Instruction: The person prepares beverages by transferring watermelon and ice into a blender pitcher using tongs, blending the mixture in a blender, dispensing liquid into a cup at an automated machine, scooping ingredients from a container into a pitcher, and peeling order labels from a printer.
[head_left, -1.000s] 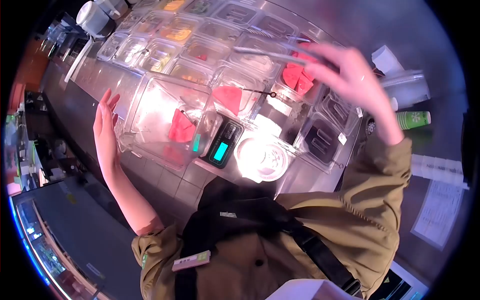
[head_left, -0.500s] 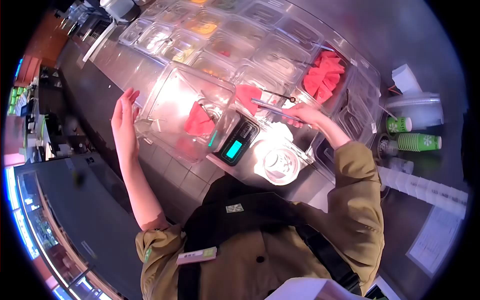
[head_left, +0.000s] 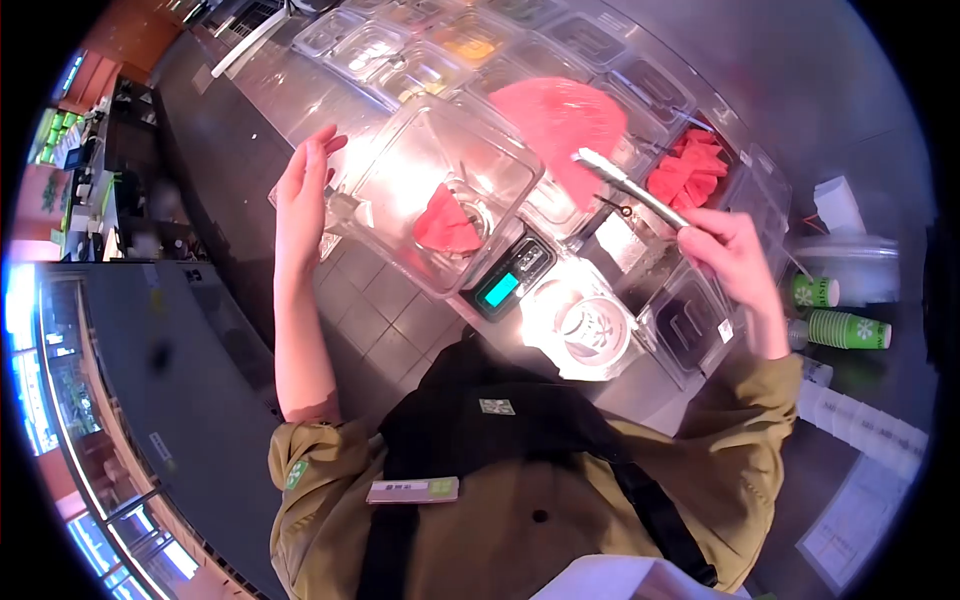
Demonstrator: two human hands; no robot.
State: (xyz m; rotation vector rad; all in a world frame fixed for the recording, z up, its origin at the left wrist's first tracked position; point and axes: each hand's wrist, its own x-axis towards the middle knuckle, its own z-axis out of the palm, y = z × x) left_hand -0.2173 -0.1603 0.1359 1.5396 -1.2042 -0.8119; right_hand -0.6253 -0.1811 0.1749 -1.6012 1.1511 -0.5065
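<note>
My left hand (head_left: 308, 200) is wrapped at the left side of a large clear container (head_left: 390, 165), tilted over the counter. Inside it lies a red wedge-shaped piece (head_left: 446, 222). In my right hand (head_left: 725, 250) are metal tongs (head_left: 630, 185), pointing up and left. At their tips is a large red slice (head_left: 562, 125), raised above the clear lids. More red pieces (head_left: 690, 168) fill an open bin beyond my right hand. A black scale (head_left: 510, 270) with a lit display is between the container and a white round cup or lid (head_left: 592, 330).
Rows of clear-lidded bins (head_left: 585, 42) run across the back of the counter. To the right are stacked green cups (head_left: 850, 329), stacked clear lids (head_left: 850, 265) and a paper sheet (head_left: 850, 520). A dark lidded bin (head_left: 685, 320) is below my right hand.
My right hand has moved from the far bin to the middle, and the tongs now lift the red slice off the lids. The view has shifted left, with my left hand still at the container.
</note>
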